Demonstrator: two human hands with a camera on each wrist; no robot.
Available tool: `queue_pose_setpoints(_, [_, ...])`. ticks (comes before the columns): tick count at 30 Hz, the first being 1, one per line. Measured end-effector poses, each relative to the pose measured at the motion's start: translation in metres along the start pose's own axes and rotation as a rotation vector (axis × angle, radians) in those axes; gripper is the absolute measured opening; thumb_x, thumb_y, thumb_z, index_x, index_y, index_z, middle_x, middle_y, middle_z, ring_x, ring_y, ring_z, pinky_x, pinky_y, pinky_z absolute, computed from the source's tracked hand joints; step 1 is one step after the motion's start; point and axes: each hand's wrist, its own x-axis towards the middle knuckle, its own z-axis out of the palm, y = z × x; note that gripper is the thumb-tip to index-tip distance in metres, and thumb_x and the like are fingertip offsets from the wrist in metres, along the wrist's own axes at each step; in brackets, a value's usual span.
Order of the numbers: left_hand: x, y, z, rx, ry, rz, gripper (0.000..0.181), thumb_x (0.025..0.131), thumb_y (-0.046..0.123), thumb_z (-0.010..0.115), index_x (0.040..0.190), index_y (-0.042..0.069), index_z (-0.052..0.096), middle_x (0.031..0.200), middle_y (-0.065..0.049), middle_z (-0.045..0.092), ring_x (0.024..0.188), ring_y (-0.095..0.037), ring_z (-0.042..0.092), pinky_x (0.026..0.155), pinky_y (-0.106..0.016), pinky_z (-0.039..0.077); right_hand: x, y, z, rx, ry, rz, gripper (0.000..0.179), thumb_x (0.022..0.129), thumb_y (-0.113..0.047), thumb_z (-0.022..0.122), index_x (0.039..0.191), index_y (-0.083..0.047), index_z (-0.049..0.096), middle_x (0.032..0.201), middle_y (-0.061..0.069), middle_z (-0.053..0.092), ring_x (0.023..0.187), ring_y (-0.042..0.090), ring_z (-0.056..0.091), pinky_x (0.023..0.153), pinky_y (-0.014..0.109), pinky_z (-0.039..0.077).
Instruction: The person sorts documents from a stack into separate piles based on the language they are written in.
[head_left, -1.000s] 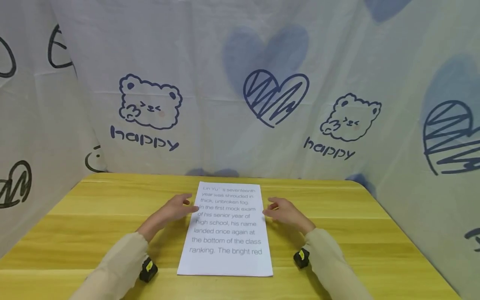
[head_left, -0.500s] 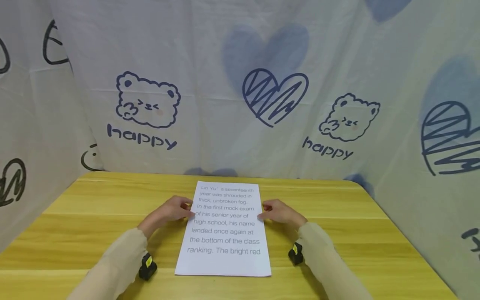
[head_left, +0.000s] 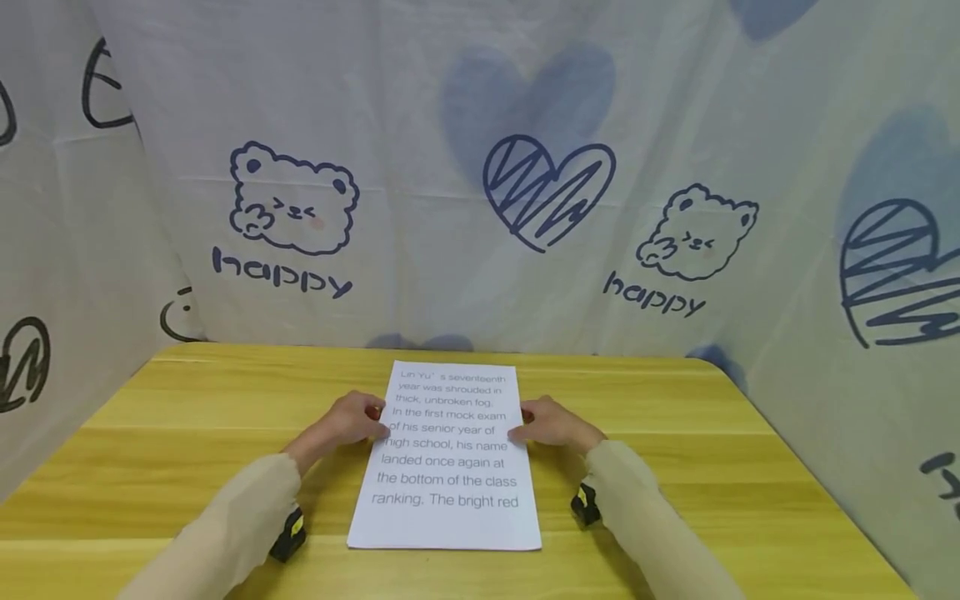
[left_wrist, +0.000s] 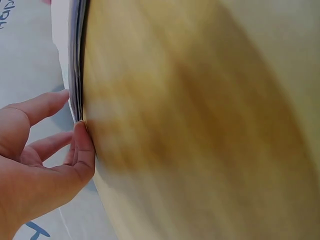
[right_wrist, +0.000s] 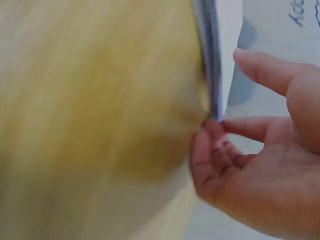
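Note:
A stack of printed paper (head_left: pixel 446 525) lies on the wooden table, its top sheet carrying large lines of text. At its left edge my left hand (head_left: pixel 352 419) holds the side, thumb over the top sheet. In the left wrist view the left hand's fingers (left_wrist: pixel 84 145) curl at the lower edge of the layered sheets (left_wrist: pixel 76 60). On the opposite edge my right hand (head_left: pixel 551 422) has its thumb on the page. The right wrist view shows the right hand's curled fingers (right_wrist: pixel 205 155) at the bottom of the stack's edge (right_wrist: pixel 212 60), partly blurred.
The yellow wood-grain table (head_left: pixel 697 475) runs under both arms. Behind it hangs a pale cloth (head_left: pixel 420 275) with bear and heart drawings, which also closes off the left and right sides. A small black device (head_left: pixel 288 535) sits on each wrist.
Both hands have closed in on the paper from the sides, and their thumbs now lie over its edges. The stack has stayed in nearly the same place on the table.

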Motion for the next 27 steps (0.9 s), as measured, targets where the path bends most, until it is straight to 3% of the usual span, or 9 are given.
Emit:
queue_pose_setpoints(5, [0.004,0.003,0.001,-0.012,-0.018,-0.026,0.023,0.085,0.001,0.067,0.106,-0.007,0.067,0.091,-0.011,0.063,0.073,-0.019,0.052,0.062,-0.027,0.041,0.0,-0.014,0.004,-0.091,0.025,0.08,0.031,0.089,-0.017,0.066,0.113,0.001,0.064,0.106,0.012,0.064,0.1,0.028,0.051,0.089,0.042,0.039])
queue_pose_setpoints(10, [0.007,0.006,0.002,-0.01,-0.027,-0.039,0.028,0.086,0.004,0.067,0.112,-0.008,0.066,0.096,-0.014,0.064,0.074,-0.021,0.054,0.064,-0.029,0.044,0.0,-0.018,0.011,-0.044,0.085,0.164,0.03,0.088,-0.019,0.068,0.108,0.002,0.064,0.093,0.011,0.06,0.083,0.024,0.05,0.073,0.034,0.039])
queue_pose_setpoints(12, [0.007,0.007,0.001,0.001,-0.021,-0.047,0.036,0.087,0.005,0.066,0.119,-0.01,0.062,0.107,-0.021,0.063,0.084,-0.025,0.057,0.073,-0.033,0.048,0.0,-0.017,0.012,0.01,0.094,0.159,0.028,0.087,-0.017,0.069,0.109,0.001,0.064,0.088,0.007,0.062,0.075,0.019,0.05,0.068,0.03,0.038])
queue_pose_setpoints(16, [0.004,0.009,-0.001,-0.005,0.004,-0.065,0.052,0.09,0.006,0.063,0.136,-0.012,0.046,0.131,-0.03,0.049,0.11,-0.035,0.053,0.093,-0.046,0.045,0.0,-0.017,0.012,0.036,0.116,0.111,0.035,0.087,-0.014,0.069,0.118,0.001,0.063,0.099,0.007,0.067,0.082,0.018,0.054,0.076,0.032,0.042])
queue_pose_setpoints(20, [0.004,0.009,-0.003,-0.162,0.0,-0.061,0.046,0.094,0.005,0.058,0.138,-0.007,0.048,0.13,-0.027,0.051,0.107,-0.033,0.056,0.092,-0.043,0.047,0.0,-0.017,0.01,0.03,0.166,0.072,0.053,0.088,-0.011,0.068,0.135,0.007,0.05,0.099,0.012,0.063,0.082,0.021,0.055,0.075,0.034,0.046])
queue_pose_setpoints(23, [0.004,0.008,-0.003,-0.28,-0.008,-0.058,0.044,0.095,0.002,0.057,0.138,-0.006,0.048,0.124,-0.025,0.056,0.097,-0.027,0.061,0.087,-0.037,0.052,0.001,-0.015,0.011,0.095,0.19,0.046,0.06,0.09,-0.006,0.065,0.142,0.009,0.039,0.089,0.013,0.058,0.072,0.02,0.055,0.065,0.032,0.049])
queue_pose_setpoints(27, [0.003,0.004,-0.002,-0.369,0.031,-0.066,0.045,0.093,-0.003,0.057,0.137,-0.008,0.048,0.118,-0.026,0.059,0.09,-0.025,0.064,0.083,-0.037,0.054,0.001,-0.01,0.012,0.238,0.224,0.044,0.057,0.09,0.002,0.061,0.142,0.008,0.039,0.087,0.013,0.057,0.067,0.019,0.058,0.061,0.031,0.053])
